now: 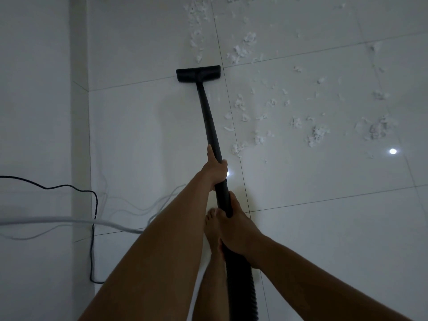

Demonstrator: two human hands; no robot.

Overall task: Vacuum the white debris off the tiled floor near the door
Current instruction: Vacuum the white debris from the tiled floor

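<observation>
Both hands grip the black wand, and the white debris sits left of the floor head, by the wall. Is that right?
Not quite. The left hand and right hand do grip the black wand, but the head view shows the white debris lying right of and beyond the floor head, not left of it.

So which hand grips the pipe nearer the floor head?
The left hand; it holds the pipe further forward, the right hand grips back by the hose.

I find no writing, label, brand or number to read on the vacuum or floor.
</observation>
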